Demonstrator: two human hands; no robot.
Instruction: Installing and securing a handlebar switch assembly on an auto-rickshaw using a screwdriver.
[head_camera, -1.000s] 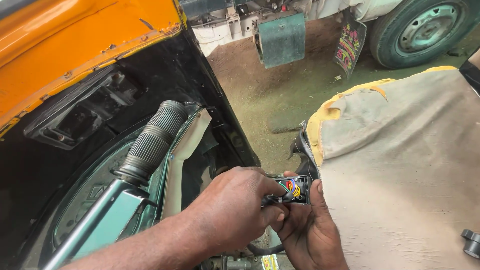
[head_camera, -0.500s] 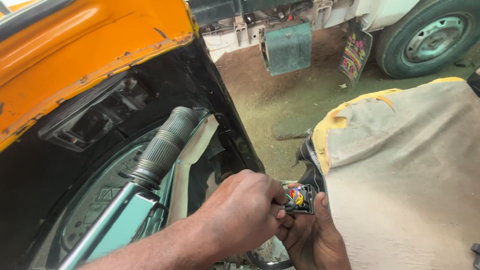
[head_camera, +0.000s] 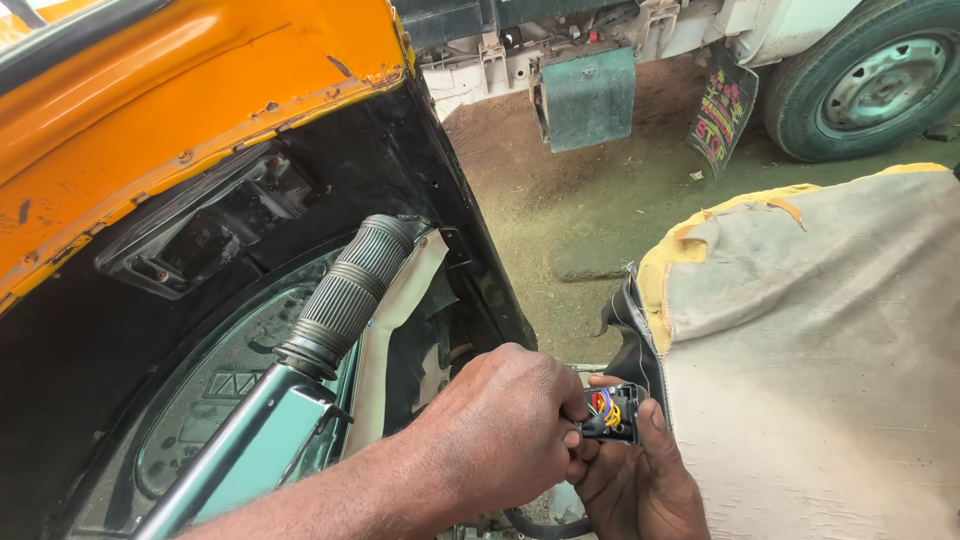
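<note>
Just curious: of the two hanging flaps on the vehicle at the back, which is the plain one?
The larger green flap, left of the two; the small dark flap beside the wheel carries colourful print.

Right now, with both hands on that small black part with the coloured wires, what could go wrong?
1. The left hand pinches the coloured wires right at the black connector; a hard pull might tear a thin wire loose.
2. The right hand holds the connector only from below, over the dirt ground; it could slip and drop.
3. Both hands work beside the torn seat cover and the dark body panel, so an edge may scrape the knuckles.
</note>
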